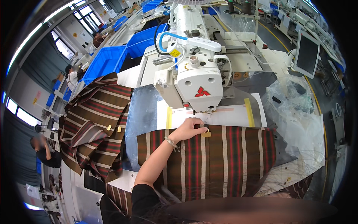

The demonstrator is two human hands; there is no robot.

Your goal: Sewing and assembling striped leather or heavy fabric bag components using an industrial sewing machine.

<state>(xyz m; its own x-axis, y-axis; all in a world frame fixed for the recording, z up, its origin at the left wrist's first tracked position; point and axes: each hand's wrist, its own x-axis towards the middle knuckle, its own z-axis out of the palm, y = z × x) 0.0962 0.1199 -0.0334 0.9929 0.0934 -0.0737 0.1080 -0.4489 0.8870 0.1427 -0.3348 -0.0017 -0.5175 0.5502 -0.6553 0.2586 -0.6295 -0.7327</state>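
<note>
My left hand (191, 129) reaches in from the lower left and pinches the far edge of a striped fabric panel (235, 164), thumb and forefinger closed. Right beside the thumb, a small gold-yellow tag (206, 134) sits on that edge. Brown, red and pale stripes run down the panel, which lies spread before me. Just beyond the hand stands the white head of a sewing machine (201, 80), above a white plate with yellow strips (229, 115). My right hand does not show.
To the left lies a heap of matching striped fabric (97, 112) with small yellow tags. Blue bins (106, 61) stand behind it. Crumpled clear plastic (292, 108) covers the table's right side, below a screen (307, 54). Other people sit far left.
</note>
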